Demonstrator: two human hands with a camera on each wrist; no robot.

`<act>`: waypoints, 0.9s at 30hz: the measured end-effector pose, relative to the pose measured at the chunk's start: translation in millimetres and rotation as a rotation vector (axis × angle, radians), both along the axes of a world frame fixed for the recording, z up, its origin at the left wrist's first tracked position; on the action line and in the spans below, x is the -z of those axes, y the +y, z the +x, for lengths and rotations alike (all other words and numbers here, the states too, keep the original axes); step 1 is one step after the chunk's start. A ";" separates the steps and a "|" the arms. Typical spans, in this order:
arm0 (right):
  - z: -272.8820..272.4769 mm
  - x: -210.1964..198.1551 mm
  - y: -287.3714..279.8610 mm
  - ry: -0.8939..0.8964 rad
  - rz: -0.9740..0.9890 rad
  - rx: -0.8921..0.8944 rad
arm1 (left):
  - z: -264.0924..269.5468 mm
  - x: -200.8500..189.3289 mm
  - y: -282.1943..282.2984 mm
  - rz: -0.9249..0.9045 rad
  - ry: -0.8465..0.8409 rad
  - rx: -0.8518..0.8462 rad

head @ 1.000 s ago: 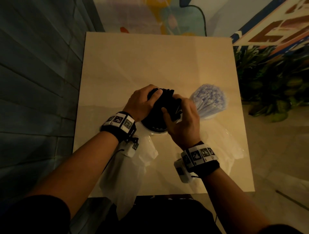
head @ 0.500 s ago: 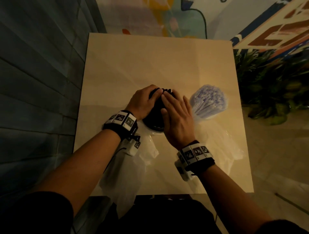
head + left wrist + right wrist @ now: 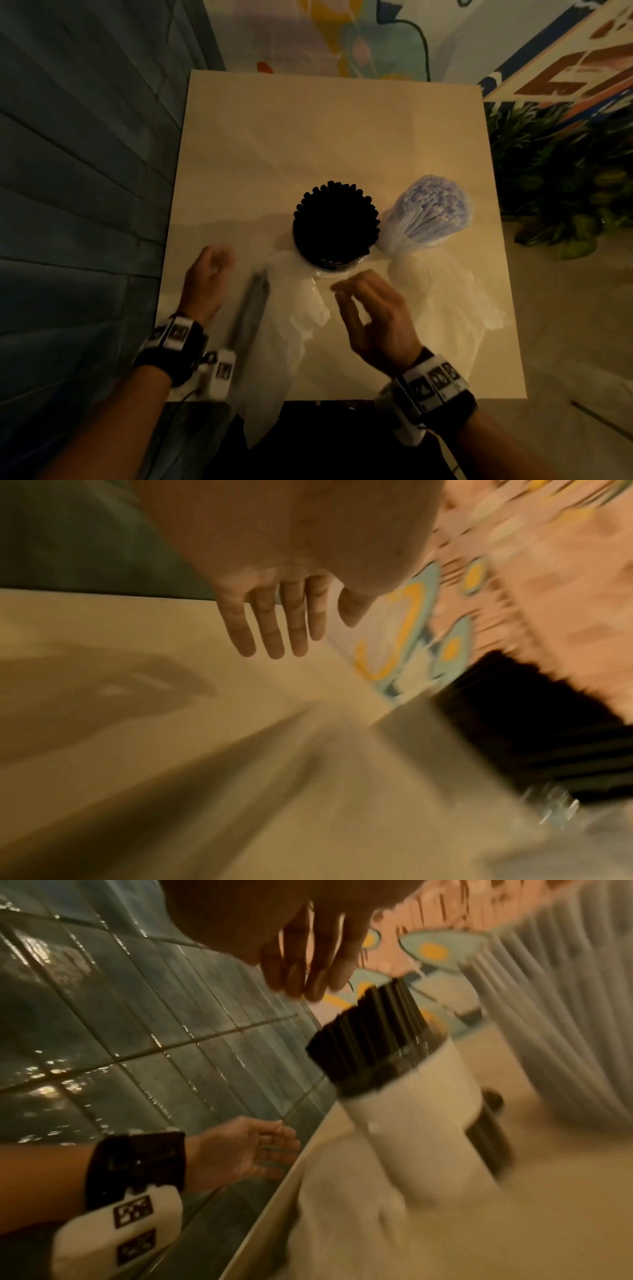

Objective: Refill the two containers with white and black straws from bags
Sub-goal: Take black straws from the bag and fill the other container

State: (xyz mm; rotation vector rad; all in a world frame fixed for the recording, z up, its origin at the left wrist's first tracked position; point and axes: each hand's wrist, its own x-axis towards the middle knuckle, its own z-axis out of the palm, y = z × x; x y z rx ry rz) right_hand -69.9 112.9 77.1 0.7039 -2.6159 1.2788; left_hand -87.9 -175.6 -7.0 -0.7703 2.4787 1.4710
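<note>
A white container [image 3: 421, 1123] packed with black straws [image 3: 337, 222] stands upright near the table's middle. To its right stands the container of white straws [image 3: 433, 209], fanned out at the top. Both hands are off them. My left hand [image 3: 209, 274] hovers to the container's near left with straight fingers [image 3: 270, 626], holding nothing. My right hand [image 3: 370, 308] floats just in front of the black-straw container, fingers loose and empty. Crumpled clear bags lie flat on the table: one [image 3: 284, 329] between my hands, one [image 3: 445, 301] at the right.
The beige square table [image 3: 325, 130] has bare surface at the back. A blue tiled wall [image 3: 85, 171] runs along the left edge. Green plants [image 3: 561, 178] stand off the right side. The left bag hangs over the near edge.
Both hands have let go of the black straws and pulled back toward me, left hand to the left, right hand to the front. The black straws now stand uncovered in their container.
</note>
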 end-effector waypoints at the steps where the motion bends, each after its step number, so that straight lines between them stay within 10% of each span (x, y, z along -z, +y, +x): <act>1: 7.8 9.0 0.5 -0.081 0.024 -0.018 | 17.7 7.6 -4.3 0.012 -0.087 -0.004; 10: -3.2 92.4 -33.1 -0.908 0.034 0.203 | 60.5 39.1 13.7 0.059 -0.403 0.245; 27: 15.3 103.6 -82.9 -1.159 0.179 -0.036 | 72.6 16.4 43.1 0.264 -0.381 0.336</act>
